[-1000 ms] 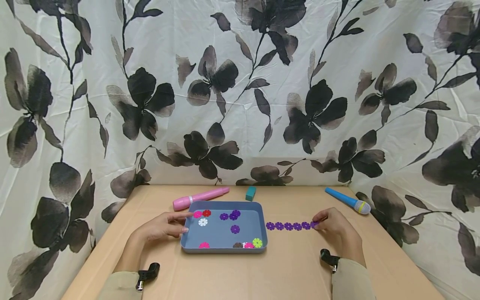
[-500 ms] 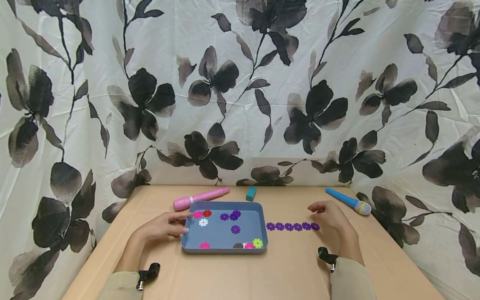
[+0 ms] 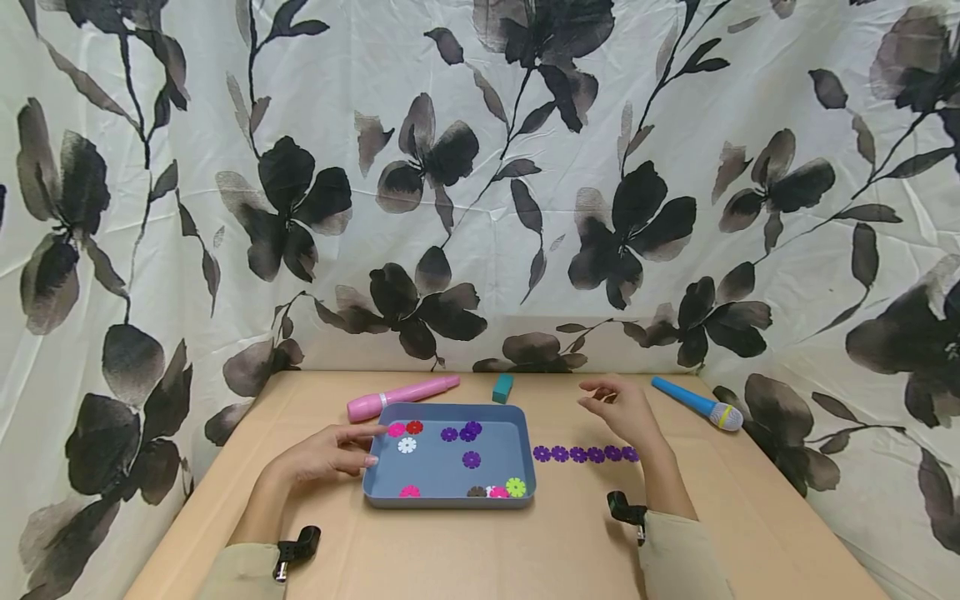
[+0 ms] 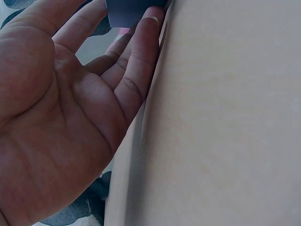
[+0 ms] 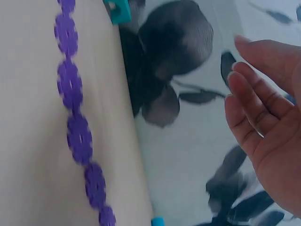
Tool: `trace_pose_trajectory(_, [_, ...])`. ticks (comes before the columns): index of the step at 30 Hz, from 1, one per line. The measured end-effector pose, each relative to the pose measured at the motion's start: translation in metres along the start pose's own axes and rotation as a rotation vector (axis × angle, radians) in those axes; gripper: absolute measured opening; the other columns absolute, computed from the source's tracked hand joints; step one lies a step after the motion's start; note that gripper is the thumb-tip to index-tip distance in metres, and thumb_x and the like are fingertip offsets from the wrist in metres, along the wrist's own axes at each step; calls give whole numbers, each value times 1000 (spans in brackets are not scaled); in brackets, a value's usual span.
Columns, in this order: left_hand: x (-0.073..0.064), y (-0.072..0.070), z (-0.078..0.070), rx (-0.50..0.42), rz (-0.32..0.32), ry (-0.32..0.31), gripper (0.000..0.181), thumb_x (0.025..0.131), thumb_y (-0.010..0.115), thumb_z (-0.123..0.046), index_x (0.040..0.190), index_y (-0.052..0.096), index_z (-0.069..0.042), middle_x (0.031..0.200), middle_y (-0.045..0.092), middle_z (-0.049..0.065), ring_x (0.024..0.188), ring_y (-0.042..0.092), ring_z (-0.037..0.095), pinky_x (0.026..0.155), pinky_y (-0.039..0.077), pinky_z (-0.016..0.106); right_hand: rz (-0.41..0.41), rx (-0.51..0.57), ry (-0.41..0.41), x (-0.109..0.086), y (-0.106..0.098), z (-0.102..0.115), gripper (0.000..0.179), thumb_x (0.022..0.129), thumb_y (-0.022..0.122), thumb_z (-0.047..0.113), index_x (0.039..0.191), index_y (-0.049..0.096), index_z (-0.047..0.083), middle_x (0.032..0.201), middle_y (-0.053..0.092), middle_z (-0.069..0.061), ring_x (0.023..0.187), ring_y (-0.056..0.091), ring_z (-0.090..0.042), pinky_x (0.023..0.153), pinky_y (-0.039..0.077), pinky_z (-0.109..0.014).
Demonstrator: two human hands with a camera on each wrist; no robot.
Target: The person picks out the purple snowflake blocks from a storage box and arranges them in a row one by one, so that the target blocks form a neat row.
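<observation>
My left hand (image 3: 322, 454) rests at the left end of a grey-blue tray (image 3: 427, 502), with its thumb and index fingertips at the rim. In the left wrist view its fingers reach to the tray wall (image 4: 129, 14). Several flower-shaped discs lie in the tray, among them purple discs (image 3: 471, 459), a white disc (image 3: 407, 445) and a lime disc (image 3: 515, 487). Right of the tray runs a row of joined purple flower discs (image 3: 577, 454). My right hand (image 3: 622, 408) is raised over the row's far side, fingers loosely bent, holding nothing.
Behind the tray lie a pink microphone-like stick (image 3: 405, 395) and a small teal block (image 3: 502, 387). A blue toy microphone (image 3: 697, 403) is at the back right. A floral curtain (image 3: 525, 250) hangs behind the tan table (image 3: 465, 550).
My right hand has let go of the right end of the purple row, lifted, and moved left and away from me. The left hand, tray and discs have stayed in place.
</observation>
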State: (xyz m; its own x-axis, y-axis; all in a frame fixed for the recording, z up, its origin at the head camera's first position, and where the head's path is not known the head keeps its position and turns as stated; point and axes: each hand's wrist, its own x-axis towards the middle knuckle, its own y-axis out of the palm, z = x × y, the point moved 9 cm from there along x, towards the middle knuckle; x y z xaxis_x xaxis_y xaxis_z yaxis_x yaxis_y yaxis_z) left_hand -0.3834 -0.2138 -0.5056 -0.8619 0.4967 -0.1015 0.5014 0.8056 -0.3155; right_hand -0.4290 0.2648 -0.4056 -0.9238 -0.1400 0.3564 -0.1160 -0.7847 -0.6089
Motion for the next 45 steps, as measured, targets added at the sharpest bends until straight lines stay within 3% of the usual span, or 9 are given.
trace_pose_trajectory(8, [-1,-2,1,0,-7,-11,69,95,78,-17,154,46,-1,125,57,23,84,61,20,78,58,29,23,59,-32,3,25,21,31,92,80,13,123,75,12,114,70,-12,94,65,-23,78,55,-27])
trace_pose_trajectory(15, [-1,-2,0,9,-1,-4,70,95,77,-17,155,45,1,131,56,27,89,63,21,80,59,30,70,107,-67,7,52,35,42,92,80,15,133,69,17,132,67,-8,110,62,-28,89,53,-37])
trace_pose_trajectory(19, [-1,-2,-1,13,-3,-7,70,95,77,-18,154,45,0,129,57,26,88,63,21,80,59,30,97,113,-93,7,67,45,42,92,81,15,132,70,17,133,66,-7,116,60,-32,91,54,-41])
trace_pose_trajectory(24, [-2,-2,-1,19,-11,-14,69,95,77,-19,154,47,-2,124,58,22,85,63,21,79,58,29,122,110,-130,6,81,55,41,92,81,15,131,71,16,132,66,-5,117,59,-28,92,54,-43])
trace_pose_trajectory(31, [-3,-2,-3,12,1,15,68,96,76,-15,154,46,2,128,56,28,86,62,19,78,58,28,157,118,-149,3,102,68,43,90,82,14,131,71,12,129,67,-7,115,61,-32,92,56,-51])
trace_pose_trajectory(36, [-3,-1,-4,22,-5,14,68,95,77,-17,153,46,1,130,57,28,89,63,20,80,59,29,235,114,-179,-2,129,84,40,90,83,14,129,72,15,124,68,-6,111,61,-29,89,56,-48])
trace_pose_trajectory(41, [-2,-1,-4,35,-7,12,68,95,77,-17,153,47,1,130,58,27,90,63,22,80,59,30,373,104,-201,-11,157,92,38,93,79,9,130,71,12,128,66,-13,116,58,-38,87,54,-41])
trace_pose_trajectory(45, [-2,-3,-3,40,-16,-2,67,95,77,-18,153,48,-1,131,57,26,89,63,22,79,58,30,469,87,-222,-17,175,92,38,95,76,9,132,69,7,128,64,-17,112,59,-38,82,53,-30])
